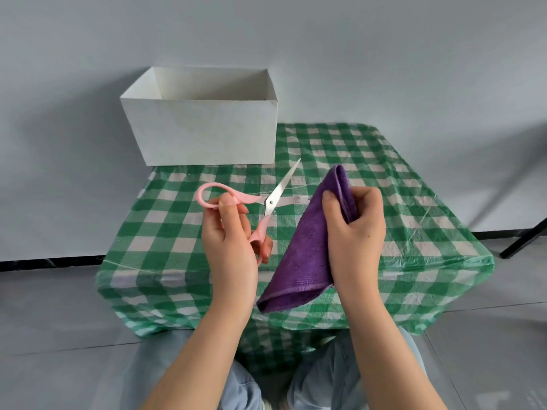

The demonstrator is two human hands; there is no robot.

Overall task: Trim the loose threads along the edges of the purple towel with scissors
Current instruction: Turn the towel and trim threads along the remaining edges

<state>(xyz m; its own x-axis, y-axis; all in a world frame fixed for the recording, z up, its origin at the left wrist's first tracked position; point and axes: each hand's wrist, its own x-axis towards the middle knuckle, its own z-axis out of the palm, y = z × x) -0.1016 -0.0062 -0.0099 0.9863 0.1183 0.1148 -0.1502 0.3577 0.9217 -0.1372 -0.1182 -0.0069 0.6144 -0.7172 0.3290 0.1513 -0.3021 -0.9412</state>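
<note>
The purple towel [305,250] hangs folded above the table, its hemmed lower edge toward me. My right hand [353,232] grips its upper folded part, thumb on the near face and fingers curled round the back. My left hand [231,238] holds pink-handled scissors [268,202] just left of the towel. The thumb presses on the upper handle loop and the fingers curl round the lower handle. The steel blades point up and to the right, with the tips clear of the cloth.
A small table with a green-and-white checked cloth [399,220] lies under both hands. An open white box [204,119] stands at its back left corner against the grey wall. A dark table leg [524,235] crosses at the far right. My knees are below the table's front edge.
</note>
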